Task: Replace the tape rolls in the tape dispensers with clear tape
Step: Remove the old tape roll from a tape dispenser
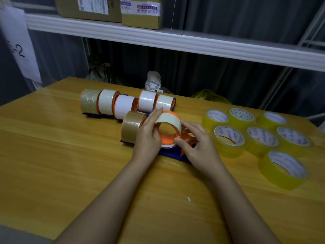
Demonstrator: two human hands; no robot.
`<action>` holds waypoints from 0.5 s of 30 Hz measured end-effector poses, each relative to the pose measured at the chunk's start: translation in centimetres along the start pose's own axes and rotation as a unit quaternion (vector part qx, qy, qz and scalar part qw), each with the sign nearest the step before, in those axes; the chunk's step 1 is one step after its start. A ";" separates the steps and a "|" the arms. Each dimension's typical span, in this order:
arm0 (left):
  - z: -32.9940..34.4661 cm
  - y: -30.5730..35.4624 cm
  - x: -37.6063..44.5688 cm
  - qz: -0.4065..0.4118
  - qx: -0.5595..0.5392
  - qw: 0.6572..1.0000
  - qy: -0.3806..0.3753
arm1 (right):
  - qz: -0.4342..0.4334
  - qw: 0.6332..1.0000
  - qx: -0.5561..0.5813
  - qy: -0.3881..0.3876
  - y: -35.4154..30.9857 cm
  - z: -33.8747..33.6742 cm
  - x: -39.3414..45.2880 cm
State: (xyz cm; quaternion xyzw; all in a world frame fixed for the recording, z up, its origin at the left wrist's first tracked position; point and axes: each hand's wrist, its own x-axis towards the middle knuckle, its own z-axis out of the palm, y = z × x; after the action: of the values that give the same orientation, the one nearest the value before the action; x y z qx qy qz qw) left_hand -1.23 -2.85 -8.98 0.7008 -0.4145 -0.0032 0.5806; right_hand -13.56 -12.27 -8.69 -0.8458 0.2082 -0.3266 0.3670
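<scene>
One wide wooden table (70, 155) carries everything here, with a white shelf (158, 39) running above its far edge and two cardboard boxes (91, 7) standing on that shelf. A paper sheet (19, 43) with handwriting hangs at the far left.

Along the far side of the table stands a row of five orange and blue tape dispensers (124, 107), each loaded: the leftmost roll is brown, the other four are white or cream. Nearer the person are two more dispensers side by side. The left of these holds a brown tape roll (131, 126). The right one, the near dispenser (175, 152), has its blue base lying on the table and its orange hub showing.

On the right part of the table lie seven clear tape rolls (228, 140), yellowish in tint, flat on their sides and clustered close together, apart from the dispensers.

Both hands meet at the near dispenser. The left hand (149, 132) has its grip on the left side of a cream tape roll (169, 125), fingers laid over the top rim. The right hand (195, 140) pinches the roll's right edge, thumb at the lower rim, fingers curled behind. The cream roll sits tilted over the orange hub, partly off it.
</scene>
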 end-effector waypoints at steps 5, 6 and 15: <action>0.0 0.1 0.0 -0.014 -0.008 1.000 -0.025 | 0.010 0.999 0.044 0.013 -0.2 0.3 -0.1; 0.0 0.2 0.1 -0.020 -0.007 0.999 -0.032 | 0.016 0.998 0.051 0.018 -0.2 0.3 -0.1; 0.0 0.7 -0.2 0.001 0.017 0.997 -0.080 | 0.082 0.987 0.136 0.014 0.0 -0.4 0.1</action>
State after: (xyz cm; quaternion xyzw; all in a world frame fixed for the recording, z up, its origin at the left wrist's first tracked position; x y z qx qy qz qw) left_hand -1.79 -2.75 -8.49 0.7079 -0.4602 -0.0520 0.5333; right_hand -13.76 -12.52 -8.46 -0.7632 0.2355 -0.3324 0.5016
